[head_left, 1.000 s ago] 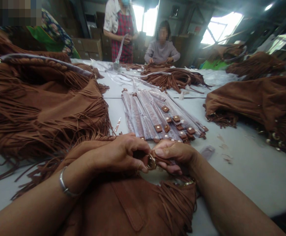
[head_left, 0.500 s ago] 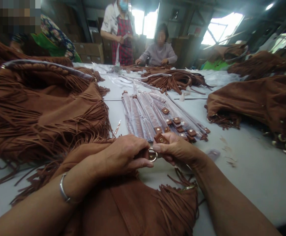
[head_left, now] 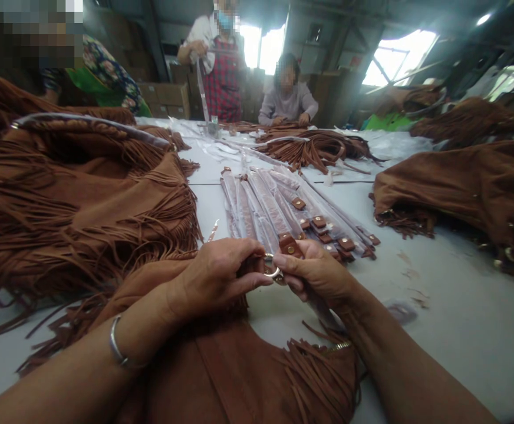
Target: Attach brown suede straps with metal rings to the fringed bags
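Between my hands is a shiny metal ring (head_left: 273, 273). My left hand (head_left: 224, 268) is closed on the ring's left side, its thumb and fingers pinching around it. With my right hand (head_left: 316, 271) I pinch a brown leather strap (head_left: 289, 245) whose end tab carries a round metal snap; my right thumb touches the ring's edge. Whether the strap passes through the ring is hidden by the fingers. Below my hands lies a brown fringed suede bag (head_left: 221, 371), with a bit of zipper showing at its right edge.
Several plastic-wrapped straps (head_left: 266, 206) lie just beyond my hands. Fringed brown bags (head_left: 106, 200) are piled at left, another brown bag (head_left: 455, 182) at right. Across the white table (head_left: 469, 300), two people (head_left: 287, 100) work near loose fringe strips (head_left: 314, 147); another person bends at far left.
The ring has turned between my fingers, and the strap tab now stands more upright in my right hand. Across the table, the person in the checked apron has raised a hand with a strip.
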A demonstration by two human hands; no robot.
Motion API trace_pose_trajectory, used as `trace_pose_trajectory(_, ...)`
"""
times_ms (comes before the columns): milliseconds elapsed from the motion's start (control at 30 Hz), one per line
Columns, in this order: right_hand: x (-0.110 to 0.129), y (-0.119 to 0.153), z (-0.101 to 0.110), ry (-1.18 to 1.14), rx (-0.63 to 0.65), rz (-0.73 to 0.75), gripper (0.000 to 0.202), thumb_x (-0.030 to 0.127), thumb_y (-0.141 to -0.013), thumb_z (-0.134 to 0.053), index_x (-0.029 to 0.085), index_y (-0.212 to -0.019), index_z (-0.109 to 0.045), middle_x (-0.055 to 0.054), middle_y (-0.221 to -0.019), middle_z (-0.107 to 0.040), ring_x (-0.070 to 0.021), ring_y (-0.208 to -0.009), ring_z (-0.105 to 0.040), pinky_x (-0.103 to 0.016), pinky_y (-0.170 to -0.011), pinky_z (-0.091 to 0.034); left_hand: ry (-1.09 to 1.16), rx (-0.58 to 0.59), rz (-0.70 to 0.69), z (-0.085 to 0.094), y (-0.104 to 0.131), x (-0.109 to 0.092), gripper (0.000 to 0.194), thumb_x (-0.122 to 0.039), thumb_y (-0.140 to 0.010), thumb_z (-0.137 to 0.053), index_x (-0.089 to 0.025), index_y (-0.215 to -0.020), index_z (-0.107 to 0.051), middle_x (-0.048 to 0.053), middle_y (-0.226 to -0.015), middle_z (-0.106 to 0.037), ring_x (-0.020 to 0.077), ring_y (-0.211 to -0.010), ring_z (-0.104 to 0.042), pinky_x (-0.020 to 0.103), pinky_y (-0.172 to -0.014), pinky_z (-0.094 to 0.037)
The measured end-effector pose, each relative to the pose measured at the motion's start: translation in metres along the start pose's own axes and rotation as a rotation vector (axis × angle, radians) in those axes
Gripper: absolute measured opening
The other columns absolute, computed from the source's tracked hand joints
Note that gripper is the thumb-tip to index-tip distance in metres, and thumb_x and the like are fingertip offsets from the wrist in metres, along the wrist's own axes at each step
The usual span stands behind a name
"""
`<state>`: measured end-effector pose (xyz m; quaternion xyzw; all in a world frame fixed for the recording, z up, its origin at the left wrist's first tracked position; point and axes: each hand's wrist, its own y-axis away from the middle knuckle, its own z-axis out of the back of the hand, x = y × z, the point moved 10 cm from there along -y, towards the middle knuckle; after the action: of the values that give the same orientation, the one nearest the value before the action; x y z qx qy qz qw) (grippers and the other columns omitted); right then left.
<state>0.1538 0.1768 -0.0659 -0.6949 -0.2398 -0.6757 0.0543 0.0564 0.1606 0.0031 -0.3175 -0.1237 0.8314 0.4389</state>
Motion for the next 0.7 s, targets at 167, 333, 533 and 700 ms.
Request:
trace_pose_trajectory(167, -0.004, -0.001, -0.007, -0.022, 0.092, -0.029, 0.036, 0.047, -0.075, -0.063, 0.016, -0.073, -0.045, 0.009, -0.04, -0.041, -0.0029, -0.028, -0.031, -0.012, -0.027, -0.027, 0.075, 0.135, -0.085, -0.009, 0.001, -0.007, 0.034, -0.036, -0.086, -0.054, -0.018, -0.114, -0.05, 0.001, -0.082, -0.056, 0.0109, -0.073, -0.052, 0.021, -0.067, -0.041)
trace_pose_trajectory(333, 0.007, 0.007, -0.001, 0.036, 0.155, 0.01, 0.034, 0.05, -0.087, -0.044, 0.016, -0.084, -0.046, 0.005, -0.045, -0.05, -0.0058, -0.029, -0.04, -0.012, -0.027, -0.028, 0.078, 0.185, -0.058, -0.012, 0.0, -0.006, 0.036, -0.038, -0.087, -0.051, -0.018, -0.117, -0.048, 0.002, -0.085, -0.055, 0.0117, -0.075, -0.05, 0.021, -0.068, -0.041)
trace_pose_trajectory(533, 0.004, 0.011, 0.005, 0.078, 0.178, -0.076, 0.032, 0.045, -0.085, -0.051, 0.013, -0.08, -0.049, 0.002, -0.049, -0.054, -0.0056, -0.032, -0.045, -0.012, -0.031, -0.033, -0.023, 0.16, -0.03, -0.015, -0.002, -0.001, 0.031, -0.035, -0.089, -0.045, -0.014, -0.111, -0.047, 0.005, -0.088, -0.052, 0.0149, -0.078, -0.048, 0.026, -0.069, -0.041)
trace_pose_trajectory(700, -0.006, 0.016, 0.002, 0.196, 0.221, -0.093, 0.031, 0.046, -0.087, -0.047, 0.017, -0.082, -0.054, -0.001, -0.056, -0.057, -0.0074, -0.039, -0.051, -0.014, -0.035, -0.035, -0.082, 0.211, -0.032, -0.009, -0.005, -0.014, 0.035, -0.04, -0.091, -0.042, -0.015, -0.115, -0.048, 0.006, -0.093, -0.056, 0.0155, -0.083, -0.052, 0.025, -0.075, -0.044)
